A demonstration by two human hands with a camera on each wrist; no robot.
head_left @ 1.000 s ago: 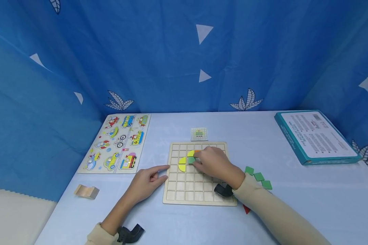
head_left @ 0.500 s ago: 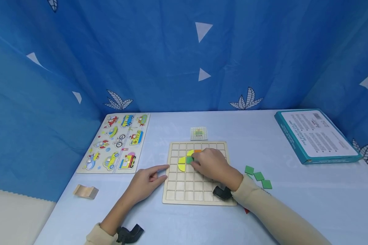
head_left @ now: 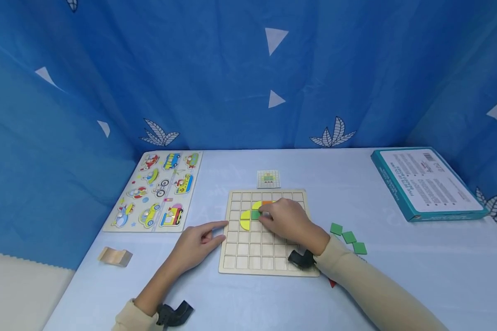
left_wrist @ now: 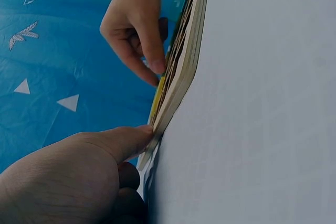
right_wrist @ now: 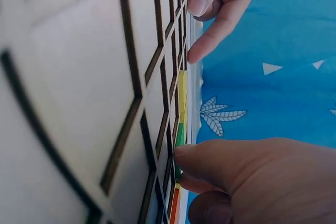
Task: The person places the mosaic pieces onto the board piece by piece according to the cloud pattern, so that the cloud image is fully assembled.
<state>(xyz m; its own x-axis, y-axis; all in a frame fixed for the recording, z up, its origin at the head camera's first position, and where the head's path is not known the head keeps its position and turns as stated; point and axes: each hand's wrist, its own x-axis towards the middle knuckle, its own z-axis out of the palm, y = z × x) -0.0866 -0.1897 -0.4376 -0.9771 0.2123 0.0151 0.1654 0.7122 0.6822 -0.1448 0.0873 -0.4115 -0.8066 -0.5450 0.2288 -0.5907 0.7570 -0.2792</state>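
A wooden grid board (head_left: pixel 255 262) lies on the table. My right hand (head_left: pixel 290 221) is over its upper middle, with thumb and index finger pinching a green square tile (head_left: pixel 255 214) at a cell. Beside that tile are yellow curved pieces (head_left: pixel 245 224) and an orange piece (head_left: pixel 267 202), partly covered by the hand. In the right wrist view, the thumb touches the green tile (right_wrist: pixel 180 136). My left hand (head_left: pixel 195 246) touches the board's left edge with extended thumb and index fingertips. The left wrist view shows the left thumb against the board's edge (left_wrist: pixel 181 85).
Several green tiles (head_left: pixel 349 237) lie right of the board, and a red piece (head_left: pixel 332 283) peeks from under the right sleeve. A pattern card (head_left: pixel 268 179) lies behind the board. Around it are a vehicle puzzle (head_left: pixel 153 193), a wooden block (head_left: pixel 115 257) and a teal box (head_left: pixel 430 184).
The right hand has shifted slightly left with the green tile, which now sits close against the yellow pieces. The left hand stays at the board's edge.
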